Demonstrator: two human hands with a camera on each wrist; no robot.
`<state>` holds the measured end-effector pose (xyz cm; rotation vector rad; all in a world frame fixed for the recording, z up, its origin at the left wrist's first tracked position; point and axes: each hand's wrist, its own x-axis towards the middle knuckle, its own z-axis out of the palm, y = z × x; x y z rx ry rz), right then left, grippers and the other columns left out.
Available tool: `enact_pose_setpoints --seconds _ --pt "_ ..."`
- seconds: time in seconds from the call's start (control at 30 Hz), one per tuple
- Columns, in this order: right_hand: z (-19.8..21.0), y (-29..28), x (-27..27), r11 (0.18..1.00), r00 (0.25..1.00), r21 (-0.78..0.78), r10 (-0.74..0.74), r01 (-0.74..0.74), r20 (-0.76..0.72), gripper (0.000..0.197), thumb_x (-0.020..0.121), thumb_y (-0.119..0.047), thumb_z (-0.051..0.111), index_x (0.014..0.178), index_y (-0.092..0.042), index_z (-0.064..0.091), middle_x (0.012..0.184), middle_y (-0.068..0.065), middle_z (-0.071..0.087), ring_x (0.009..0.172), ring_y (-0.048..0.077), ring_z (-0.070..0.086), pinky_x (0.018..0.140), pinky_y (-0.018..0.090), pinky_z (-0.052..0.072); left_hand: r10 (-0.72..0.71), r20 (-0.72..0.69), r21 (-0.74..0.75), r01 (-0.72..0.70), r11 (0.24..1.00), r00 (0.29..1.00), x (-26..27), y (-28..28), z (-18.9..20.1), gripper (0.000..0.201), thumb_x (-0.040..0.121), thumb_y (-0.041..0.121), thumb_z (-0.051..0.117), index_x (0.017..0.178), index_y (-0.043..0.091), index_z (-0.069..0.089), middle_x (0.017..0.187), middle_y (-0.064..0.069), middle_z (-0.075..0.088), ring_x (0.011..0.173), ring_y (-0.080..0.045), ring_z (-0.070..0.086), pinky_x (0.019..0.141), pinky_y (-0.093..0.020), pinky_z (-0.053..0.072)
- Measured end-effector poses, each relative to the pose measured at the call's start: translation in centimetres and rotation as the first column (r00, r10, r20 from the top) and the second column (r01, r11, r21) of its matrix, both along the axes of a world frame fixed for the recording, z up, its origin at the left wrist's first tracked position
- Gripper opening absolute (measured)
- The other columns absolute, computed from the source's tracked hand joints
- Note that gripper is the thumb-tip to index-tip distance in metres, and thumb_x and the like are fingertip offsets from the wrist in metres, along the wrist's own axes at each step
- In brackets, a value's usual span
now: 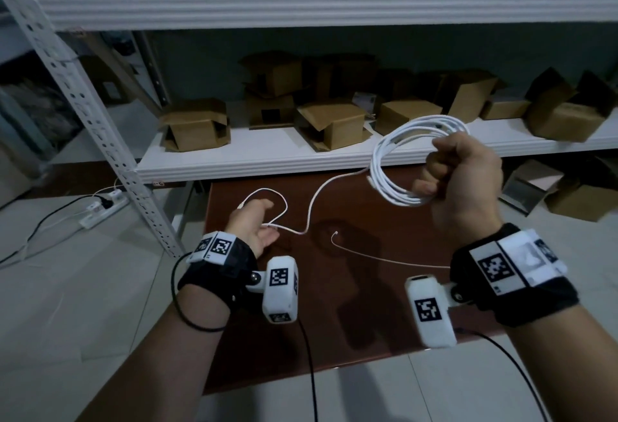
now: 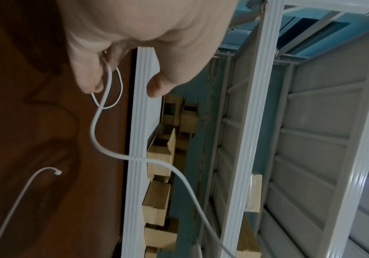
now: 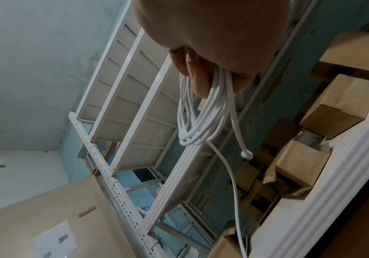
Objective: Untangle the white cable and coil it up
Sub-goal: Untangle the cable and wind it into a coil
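The white cable is partly wound into a coil [image 1: 391, 167] that my right hand [image 1: 434, 174] grips in a fist, raised above the far right of the brown table [image 1: 351, 314]. In the right wrist view the coil's loops [image 3: 203, 118] hang below my fingers [image 3: 195, 83], with a knotted end [image 3: 246, 154] dangling. A loose strand [image 1: 312, 207] runs down and left to my left hand [image 1: 264, 219], which holds it low over the table. That strand [image 2: 109, 76] comes out between my fingers [image 2: 86, 75], and a small loop [image 1: 271, 199] lies beyond them.
A second thin cable [image 1: 378, 257] lies on the table, its plug end [image 2: 58, 172] free. Behind the table a white shelf edge [image 1: 254, 162] carries several cardboard boxes [image 1: 197, 125]. A perforated rack post [image 1: 100, 140] and a power strip [image 1: 103, 211] are on the left.
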<state>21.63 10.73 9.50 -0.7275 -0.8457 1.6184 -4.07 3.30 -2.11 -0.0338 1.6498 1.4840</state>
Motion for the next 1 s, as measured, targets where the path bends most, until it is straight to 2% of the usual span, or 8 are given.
enact_pose_setpoints --seconds 0.2,0.33,0.4,0.5,0.57,0.7,0.83,1.0 --pt "-0.5 -1.1 -1.2 0.998 0.997 0.017 0.067 -0.068 0.034 0.043 0.092 -0.004 0.050 0.059 -0.023 0.030 0.053 -0.005 0.019 0.044 0.012 0.016 0.042 0.023 0.019 0.023 0.029 -0.024 -0.023 0.999 0.999 2.0 0.6 -1.1 0.084 0.062 0.039 0.076 0.140 0.010 0.062 0.143 -0.015 0.065 0.127 -0.040 0.063 0.110 -0.057 0.049" --pt "-0.7 -1.4 -2.0 0.995 0.994 0.006 0.095 -0.095 0.047 0.042 0.091 -0.004 0.050 0.060 -0.024 0.029 0.053 -0.004 0.017 0.044 0.012 0.015 0.042 0.023 0.019 0.063 -0.603 -0.043 -0.111 0.993 0.795 5.4 -0.1 2.3 0.062 0.085 0.046 0.070 0.138 0.014 0.058 0.156 -0.017 0.042 0.146 -0.037 0.039 0.118 -0.045 0.040" --pt "-0.7 -1.5 -2.2 0.995 0.994 0.008 0.100 -0.101 0.049 0.043 0.091 -0.003 0.049 0.059 -0.024 0.029 0.052 -0.004 0.018 0.043 0.012 0.016 0.043 0.023 0.019 0.232 -0.748 0.230 -0.085 0.970 0.622 7.5 -1.1 4.7 0.029 0.102 0.042 0.061 0.111 0.015 0.066 0.125 -0.004 0.069 0.120 -0.020 0.062 0.103 -0.034 0.047" --pt "-0.8 -1.5 -2.4 0.995 0.994 0.010 0.104 -0.104 0.045 0.042 0.090 -0.003 0.050 0.059 -0.024 0.028 0.054 -0.004 0.018 0.045 0.013 0.015 0.043 0.023 0.020 0.287 -0.792 0.418 0.136 0.898 0.539 10.6 -2.9 5.9 0.067 0.106 0.056 0.040 0.064 0.010 0.065 0.053 -0.001 0.066 0.055 -0.013 0.064 0.069 -0.032 0.051" --pt "-1.0 -1.6 -2.6 0.995 0.994 0.008 0.102 -0.103 0.035 0.041 0.090 -0.004 0.050 0.062 -0.023 0.028 0.056 -0.003 0.016 0.047 0.013 0.014 0.042 0.023 0.019 0.172 -0.811 0.422 0.356 0.833 0.560 12.6 -3.7 5.0 0.087 0.102 0.074 0.032 0.051 0.008 0.058 0.040 -0.005 0.055 0.043 -0.022 0.059 0.061 -0.039 0.050" --pt "-1.5 -1.9 -2.7 0.997 0.997 0.008 0.078 -0.078 0.030 0.041 0.089 -0.006 0.053 0.060 -0.021 0.029 0.058 0.001 0.018 0.051 0.016 0.015 0.043 0.027 0.019 -0.187 -0.722 0.282 0.529 0.800 0.666 15.2 -3.3 3.8 0.104 0.073 0.102 0.045 0.069 0.003 0.073 0.058 -0.010 0.072 0.063 -0.035 0.073 0.070 -0.054 0.060" --pt "-2.0 -2.0 -2.8 0.998 0.997 0.004 0.068 -0.068 0.027 0.041 0.084 -0.010 0.058 0.056 -0.021 0.031 0.058 0.001 0.021 0.051 0.017 0.016 0.048 0.032 0.016 -0.366 -0.299 0.323 0.454 0.830 0.881 15.8 -2.5 5.2 0.077 0.070 0.085 0.071 0.098 0.014 0.082 0.080 -0.009 0.079 0.077 -0.027 0.076 0.085 -0.046 0.063" --pt "-2.6 -2.8 -3.4 0.996 0.997 -0.055 0.071 -0.073 -0.043 0.038 0.088 -0.006 0.056 0.059 -0.019 0.034 0.058 0.001 0.018 0.053 0.017 0.015 0.048 0.029 0.019 -0.404 0.069 0.571 0.296 0.766 0.912 14.9 -2.3 5.2 0.042 0.091 0.059 0.068 0.091 0.017 0.070 0.085 0.000 0.070 0.080 -0.015 0.067 0.080 -0.032 0.058"
